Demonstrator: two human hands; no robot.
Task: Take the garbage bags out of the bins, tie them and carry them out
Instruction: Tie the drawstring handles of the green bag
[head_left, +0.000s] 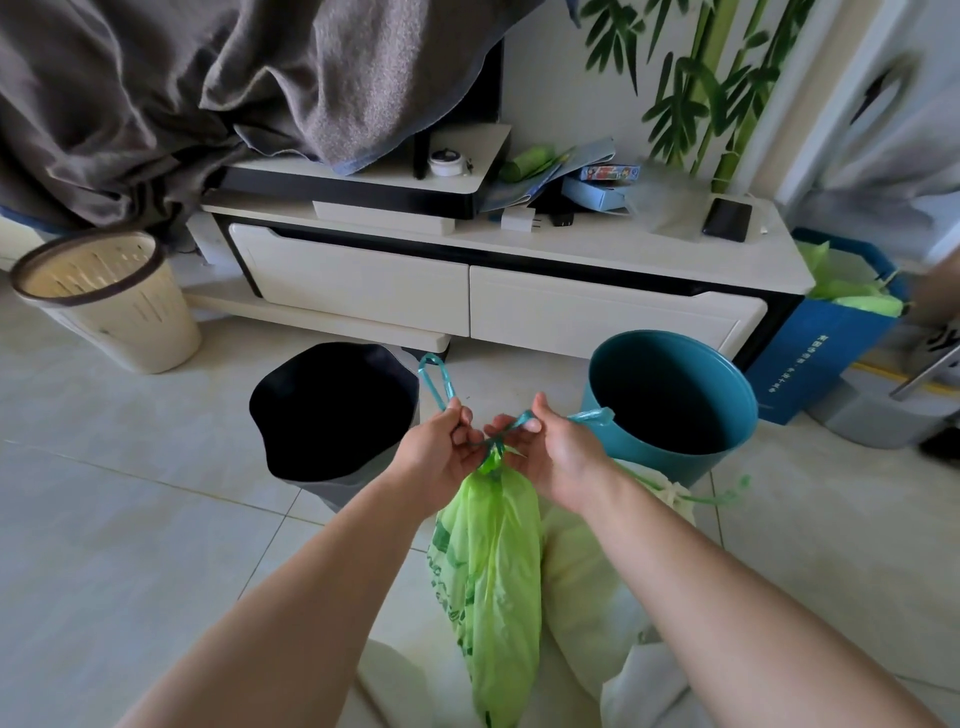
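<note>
A light green garbage bag (493, 561) hangs between my hands, its neck gathered by a teal drawstring (493, 444). My left hand (441, 452) pinches one teal loop that sticks up toward the grey bin (332, 415), which has a black liner. My right hand (550, 452) grips the other end of the drawstring, which trails right toward the empty teal bin (670, 400). A second pale bag (587, 582) lies on the floor below my right forearm, its green ties (727, 493) loose. A cream slatted bin (109, 301) stands at the far left without a liner.
A white TV cabinet (467, 291) with drawers runs along the wall behind the bins, with a phone (727, 221) and boxes on top. A grey cloth (208, 88) drapes over it. A blue paper bag (826, 343) holding green bags stands at the right. The floor is tiled.
</note>
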